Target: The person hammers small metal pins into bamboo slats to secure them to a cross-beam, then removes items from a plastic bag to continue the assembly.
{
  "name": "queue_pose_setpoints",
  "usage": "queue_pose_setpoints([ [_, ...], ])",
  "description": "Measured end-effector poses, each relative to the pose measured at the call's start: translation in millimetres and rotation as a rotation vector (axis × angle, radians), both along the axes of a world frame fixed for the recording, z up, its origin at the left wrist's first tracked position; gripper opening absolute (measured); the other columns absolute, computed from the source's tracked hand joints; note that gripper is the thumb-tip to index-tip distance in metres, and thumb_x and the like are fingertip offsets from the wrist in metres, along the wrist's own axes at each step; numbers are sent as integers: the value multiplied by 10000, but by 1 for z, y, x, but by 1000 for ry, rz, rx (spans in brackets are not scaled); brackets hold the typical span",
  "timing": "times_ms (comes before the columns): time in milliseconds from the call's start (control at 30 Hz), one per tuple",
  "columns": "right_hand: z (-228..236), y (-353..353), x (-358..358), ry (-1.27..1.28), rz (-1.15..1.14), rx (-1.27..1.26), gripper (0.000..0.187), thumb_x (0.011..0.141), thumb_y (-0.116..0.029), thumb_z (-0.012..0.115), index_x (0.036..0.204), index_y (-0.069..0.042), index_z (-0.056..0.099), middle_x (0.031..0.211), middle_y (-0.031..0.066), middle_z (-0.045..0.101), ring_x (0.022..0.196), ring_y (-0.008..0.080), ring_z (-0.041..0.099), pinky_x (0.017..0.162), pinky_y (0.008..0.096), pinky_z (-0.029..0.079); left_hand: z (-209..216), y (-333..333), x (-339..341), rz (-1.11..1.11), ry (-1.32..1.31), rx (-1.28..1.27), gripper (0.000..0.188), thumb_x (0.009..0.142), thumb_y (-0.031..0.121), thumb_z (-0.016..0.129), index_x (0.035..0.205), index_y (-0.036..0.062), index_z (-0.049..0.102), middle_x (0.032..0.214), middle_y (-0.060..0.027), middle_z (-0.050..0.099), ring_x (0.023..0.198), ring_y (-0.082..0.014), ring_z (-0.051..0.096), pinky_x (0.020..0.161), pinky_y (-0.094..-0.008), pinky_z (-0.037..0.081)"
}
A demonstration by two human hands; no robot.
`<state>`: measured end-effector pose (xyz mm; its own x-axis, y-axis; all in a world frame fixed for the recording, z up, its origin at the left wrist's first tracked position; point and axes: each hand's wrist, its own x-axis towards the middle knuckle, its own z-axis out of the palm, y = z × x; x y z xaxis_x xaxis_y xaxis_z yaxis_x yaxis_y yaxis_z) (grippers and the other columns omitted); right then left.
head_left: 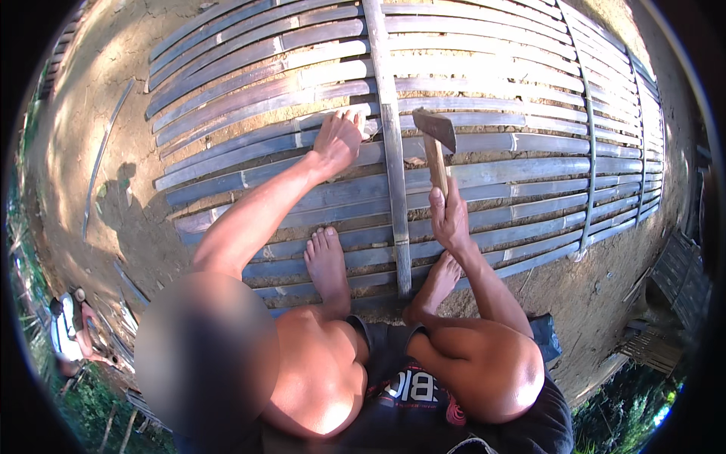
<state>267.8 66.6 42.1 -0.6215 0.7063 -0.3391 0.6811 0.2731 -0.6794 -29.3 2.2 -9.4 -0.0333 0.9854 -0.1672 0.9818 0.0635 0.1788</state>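
My right hand (449, 216) is wrapped round the wooden handle of a hatchet (435, 130), whose dark metal head flares to one side. The head is raised just right of a bamboo crosspiece (390, 136). That crosspiece runs from far to near over long split bamboo slats (484, 172), laid side by side with gaps. On the crosspiece's left, my left hand (338, 142) is low over the slats, its fingers curled. Something pale (369, 127) shows by its fingertips; I cannot make out what it is. My bare feet rest on the near slats.
More thin crosspieces (587, 144) bind the slats on the right. A loose bamboo strip (106, 155) lies on the bare dirt at left. Dark woven panels (681, 276) stand at the right edge. Another person (72, 329) appears at far left. A blurred patch covers the lower left.
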Motion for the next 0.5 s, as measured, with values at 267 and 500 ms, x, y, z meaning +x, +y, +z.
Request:
queue_pose_setpoints([
  [267,29,-25,9,26,-152,-97,411,1028,-358,466,1252,-16,506,762,323,619,718,523,619,579,572,450,39,17,9,135,-261,-208,451,908,69,551,1285,-161,460,1142,-337,586,964,-414,634,887,-476,521],
  [500,35,-11,5,49,-141,-94,367,1027,-362,465,1166,-29,537,672,275,608,657,499,617,539,551,439,17,9,0,-43,-78,7,387,880,28,520,1242,-105,495,1220,-311,552,1037,-399,595,892,-475,503],
])
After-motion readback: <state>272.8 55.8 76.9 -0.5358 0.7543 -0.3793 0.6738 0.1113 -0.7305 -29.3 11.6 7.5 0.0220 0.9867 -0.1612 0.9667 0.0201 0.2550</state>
